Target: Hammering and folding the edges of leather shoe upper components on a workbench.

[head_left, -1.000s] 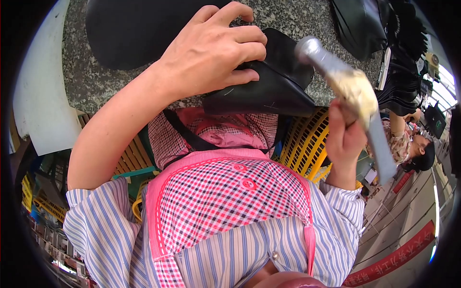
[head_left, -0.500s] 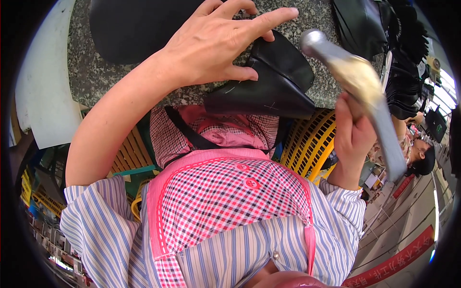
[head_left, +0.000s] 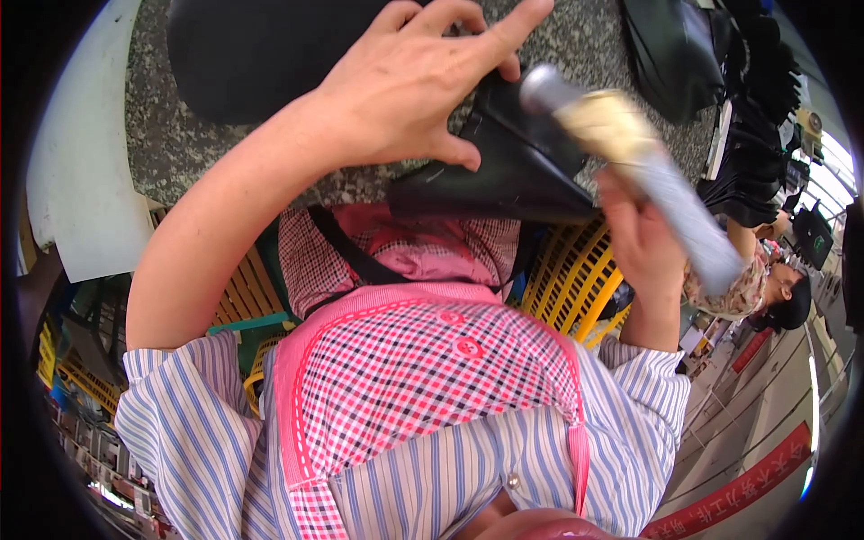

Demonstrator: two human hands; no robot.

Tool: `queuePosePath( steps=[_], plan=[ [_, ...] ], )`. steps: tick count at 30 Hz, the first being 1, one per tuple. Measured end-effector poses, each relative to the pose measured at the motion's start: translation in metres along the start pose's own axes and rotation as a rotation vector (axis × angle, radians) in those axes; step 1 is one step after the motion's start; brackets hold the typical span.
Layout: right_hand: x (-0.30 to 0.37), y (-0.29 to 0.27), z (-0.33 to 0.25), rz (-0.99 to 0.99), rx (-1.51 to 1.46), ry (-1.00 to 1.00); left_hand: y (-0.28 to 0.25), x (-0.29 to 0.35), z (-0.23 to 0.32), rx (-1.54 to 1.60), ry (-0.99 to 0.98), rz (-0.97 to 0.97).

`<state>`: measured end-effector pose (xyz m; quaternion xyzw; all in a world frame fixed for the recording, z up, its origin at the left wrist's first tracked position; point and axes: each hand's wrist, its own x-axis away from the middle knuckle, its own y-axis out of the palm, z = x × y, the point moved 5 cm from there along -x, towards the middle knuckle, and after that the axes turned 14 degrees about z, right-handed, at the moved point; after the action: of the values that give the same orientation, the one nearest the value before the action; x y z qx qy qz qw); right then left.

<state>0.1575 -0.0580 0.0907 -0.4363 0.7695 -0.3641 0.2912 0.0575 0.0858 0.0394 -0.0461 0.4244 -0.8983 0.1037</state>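
Note:
A folded black leather piece [head_left: 504, 183] lies at the near edge of the speckled stone slab, with faint pale marks on it. My left hand [head_left: 420, 79] rests over its left side, fingers spread and the thumb touching the leather. My right hand [head_left: 643, 236] is closed round the handle of a hammer [head_left: 614, 126], whose metal head is blurred by motion and has a tan wrapping round its middle. The rounded striking end hangs over the right part of the leather; whether it touches cannot be made out.
A larger black sheet [head_left: 261, 58] lies on the stone slab [head_left: 162, 153] at far left. Stacked black leather pieces [head_left: 751, 171] stand on the right. Yellow plastic baskets [head_left: 571, 279] sit below the slab edge. Another person [head_left: 765, 288] is at far right, and a white board [head_left: 85, 180] at left.
The hammer and my right hand have swung left and closer to the leather. My left hand has shifted only slightly, still on the piece.

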Motion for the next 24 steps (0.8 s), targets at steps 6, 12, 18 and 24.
queuePosePath(
  steps=[6,12,18,24],
  plan=[
    [-0.006,0.01,-0.004,-0.107,0.14,-0.086,0.001,-0.002,0.0,0.033,-0.017,-0.043],
    [0.005,0.022,0.009,-0.121,0.118,-0.088,-0.001,-0.001,0.003,0.027,-0.017,-0.036],
    [0.002,0.006,-0.01,0.004,0.13,-0.189,0.0,0.005,0.0,-0.006,-0.01,0.011],
    [-0.011,0.006,-0.006,-0.084,0.071,-0.169,-0.003,0.003,0.0,-0.004,-0.011,0.001]
  ],
)
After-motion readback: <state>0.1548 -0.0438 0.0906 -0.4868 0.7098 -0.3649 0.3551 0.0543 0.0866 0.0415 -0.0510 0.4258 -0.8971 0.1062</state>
